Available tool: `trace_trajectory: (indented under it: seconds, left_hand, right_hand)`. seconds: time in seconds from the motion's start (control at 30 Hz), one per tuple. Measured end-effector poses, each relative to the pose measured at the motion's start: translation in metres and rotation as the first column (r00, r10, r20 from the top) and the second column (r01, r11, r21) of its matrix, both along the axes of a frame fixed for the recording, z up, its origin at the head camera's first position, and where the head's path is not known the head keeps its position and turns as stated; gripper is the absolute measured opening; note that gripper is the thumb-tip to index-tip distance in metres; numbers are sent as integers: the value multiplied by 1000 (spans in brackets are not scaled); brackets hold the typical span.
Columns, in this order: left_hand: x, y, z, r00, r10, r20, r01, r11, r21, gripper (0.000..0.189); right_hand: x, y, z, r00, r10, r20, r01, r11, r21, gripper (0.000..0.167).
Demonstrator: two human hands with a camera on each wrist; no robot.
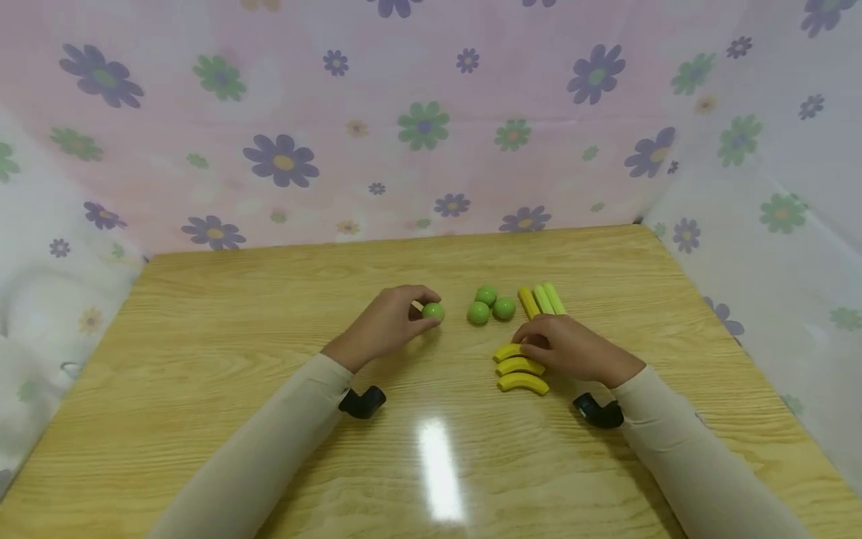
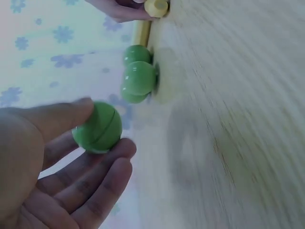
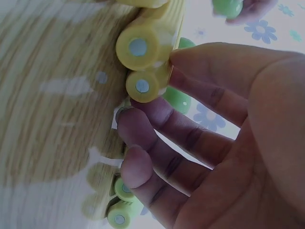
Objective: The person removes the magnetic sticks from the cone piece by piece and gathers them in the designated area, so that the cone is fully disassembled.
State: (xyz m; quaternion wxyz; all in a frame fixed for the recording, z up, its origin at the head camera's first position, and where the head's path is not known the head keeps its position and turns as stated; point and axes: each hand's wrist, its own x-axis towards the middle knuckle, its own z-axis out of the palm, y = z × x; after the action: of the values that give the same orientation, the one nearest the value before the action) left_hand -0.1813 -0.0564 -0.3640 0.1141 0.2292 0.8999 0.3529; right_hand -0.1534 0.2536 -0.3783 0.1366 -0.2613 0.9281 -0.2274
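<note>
My left hand [image 1: 387, 323] pinches a green ball [image 1: 433, 312] between thumb and fingers; the left wrist view shows a dark seam across this ball [image 2: 99, 128]. My right hand [image 1: 572, 346] pinches the farthest of three curved yellow banana-shaped pieces [image 1: 506, 352], thumb on one side and fingertips on the other. Its round end [image 3: 143, 87] has a pale disc in the middle. Next to it in the row lie the middle banana-shaped piece [image 1: 518, 365] and the nearest one [image 1: 523, 383]. Both hands stay low over the wooden table.
Three more green balls [image 1: 479, 313] sit clustered between the hands, farther back. Beyond my right hand lie a straight yellow stick [image 1: 528, 302] and two light green sticks [image 1: 554, 298]. The wooden table [image 1: 269, 299] ends at a flowered cloth [image 1: 364, 157] behind and at the sides.
</note>
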Motion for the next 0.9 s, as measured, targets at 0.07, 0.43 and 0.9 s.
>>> trace_trajectory:
  seconds: [0.07, 0.43, 0.9]
  left_hand:
    - [-9, 8, -1, 1000, 3, -1, -3, 1000, -12, 38]
    - [-31, 32, -14, 1000, 20, -10, -20, 998, -56, 37]
    - [-31, 33, -19, 1000, 12, 9, -11, 995, -97, 37]
  right_hand:
    - [1, -1, 0, 1000, -2, -3, 2, 1000, -1, 19]
    - [4, -9, -3, 1000, 3, -11, -3, 1000, -3, 18]
    - [2, -12, -2, 1000, 13, -15, -13, 1000, 11, 19]
